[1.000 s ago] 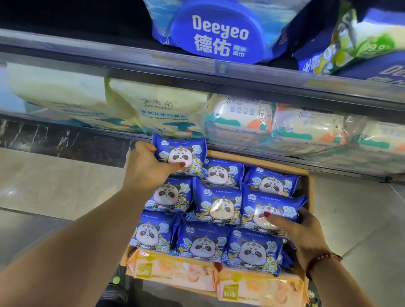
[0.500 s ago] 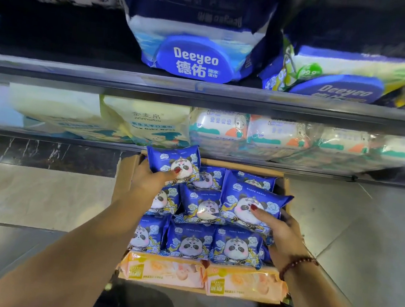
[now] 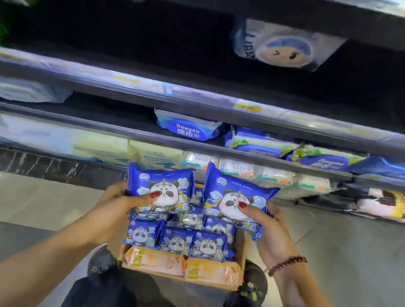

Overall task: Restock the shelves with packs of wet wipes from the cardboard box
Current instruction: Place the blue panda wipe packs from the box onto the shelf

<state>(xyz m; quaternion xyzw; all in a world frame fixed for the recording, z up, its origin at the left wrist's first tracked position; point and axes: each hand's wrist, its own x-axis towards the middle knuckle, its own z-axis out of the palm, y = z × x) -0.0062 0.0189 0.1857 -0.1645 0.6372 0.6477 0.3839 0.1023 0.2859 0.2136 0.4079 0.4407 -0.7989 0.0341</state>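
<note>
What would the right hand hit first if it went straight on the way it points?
Probably the white-and-orange packs shelved just beyond the blue panda pack that the right hand grips, though depth is hard to judge.

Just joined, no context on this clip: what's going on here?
A person is restocking wet wipes. The left hand grips the left blue panda pack and the right hand grips the right blue panda pack, both held above the cardboard box on the floor. The box holds more panda packs, plus two orange packs along its near edge. Neither held pack is on the shelves yet; Deeyeo packs sit there.
</note>
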